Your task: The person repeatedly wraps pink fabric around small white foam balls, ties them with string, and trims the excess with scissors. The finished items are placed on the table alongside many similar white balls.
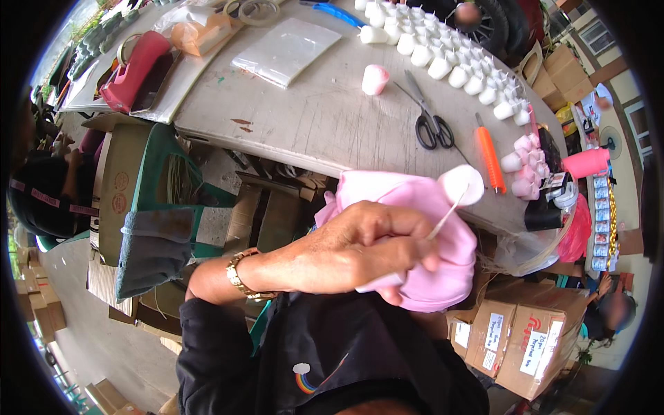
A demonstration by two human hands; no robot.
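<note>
My left hand (353, 252), with a gold watch on its wrist, reaches across in front of me, its fingers closed in a pinch. Between thumb and fingers runs the long pale wick of a small white candle (460, 187), whose round end shows past the fingertips. A white edge of something (382, 282) shows below the palm; I cannot make out what it is. Pink cloth (443, 277) is bunched under and beside this hand. Only a bit of my right forearm (430, 321) shows; the hand itself is hidden by the cloth.
On the table (290, 117) lie black-handled scissors (432, 121), an orange cutter (490, 159) and a pink candle (375, 79). Rows of white candles (443, 66) line the far side, pink ones (527, 166) at right. A red tape dispenser (138, 72) stands left; cartons (526, 339) lower right.
</note>
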